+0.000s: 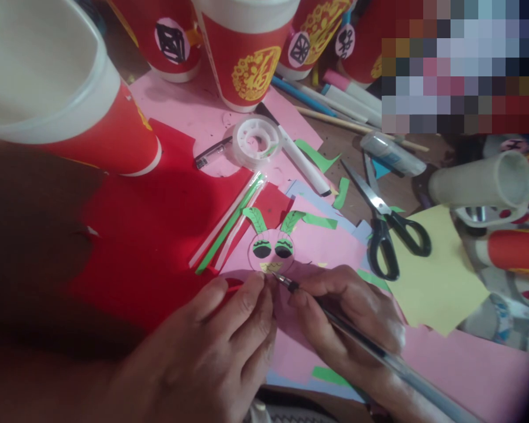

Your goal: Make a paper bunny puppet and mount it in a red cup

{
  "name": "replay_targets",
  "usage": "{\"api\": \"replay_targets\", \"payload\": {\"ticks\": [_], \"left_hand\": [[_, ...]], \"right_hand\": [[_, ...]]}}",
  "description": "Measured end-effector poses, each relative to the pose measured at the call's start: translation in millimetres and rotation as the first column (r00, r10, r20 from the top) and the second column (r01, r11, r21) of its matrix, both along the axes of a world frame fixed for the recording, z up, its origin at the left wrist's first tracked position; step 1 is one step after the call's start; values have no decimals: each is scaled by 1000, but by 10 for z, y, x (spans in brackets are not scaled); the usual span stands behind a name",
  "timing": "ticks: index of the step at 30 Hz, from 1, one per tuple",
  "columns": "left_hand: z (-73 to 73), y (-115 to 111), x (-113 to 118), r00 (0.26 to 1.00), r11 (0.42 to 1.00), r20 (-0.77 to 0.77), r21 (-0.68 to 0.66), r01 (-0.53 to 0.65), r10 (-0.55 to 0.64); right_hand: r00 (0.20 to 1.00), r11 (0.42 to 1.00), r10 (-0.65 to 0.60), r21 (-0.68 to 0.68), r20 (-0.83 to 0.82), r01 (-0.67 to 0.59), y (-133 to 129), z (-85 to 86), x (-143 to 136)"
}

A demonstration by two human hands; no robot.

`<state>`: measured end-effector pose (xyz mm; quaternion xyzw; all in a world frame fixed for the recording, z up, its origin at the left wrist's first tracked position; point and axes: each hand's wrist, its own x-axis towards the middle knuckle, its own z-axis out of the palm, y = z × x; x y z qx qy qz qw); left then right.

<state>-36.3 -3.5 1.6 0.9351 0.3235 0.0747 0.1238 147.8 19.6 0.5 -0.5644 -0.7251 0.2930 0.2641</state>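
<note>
My right hand [348,317] grips a pen [379,349] with a clear barrel. Its tip touches the lower edge of a pink paper face [272,238], at a small yellow paper mouth [271,267] with a zigzag line. The face has dark eyes with green lids and two green leaf-like feelers. My left hand [233,329] lies just below the face, fingers stretched and side by side, fingertips at its lower edge. Under the face lies pink paper [330,238]. Left of it are green and white strips [229,223], with red paper [158,217] beyond.
Red and white paper cups [247,64] stand at the back, and a large one [114,126] looms at left. A tape roll [256,141], a marker [304,158], scissors [381,208], a glue stick [392,154], yellow paper [441,276] and a pale mug [471,182] lie around.
</note>
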Motion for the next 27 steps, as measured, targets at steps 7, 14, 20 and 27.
{"api": "replay_targets", "payload": {"ticks": [7, 14, 20, 27], "left_hand": [[4, 20, 6, 1000, 1000, 1, 10, 9, -9], [3, 11, 2, 1000, 1000, -6, 1, 6, -6], [-2, 13, -11, 1000, 1000, -5, 0, 21, -21], [19, 10, 14, 1000, 1000, -15, -9, -2, 2]], "right_hand": [[1000, 1000, -26, -15, 0, 26, -8, -3, -5], [999, 998, -54, -17, -1, 54, -6, 1, -13], [997, 997, -72, -26, 11, 72, -10, 12, -19], [997, 998, -63, -22, 38, 64, -2, 24, -15]]}}
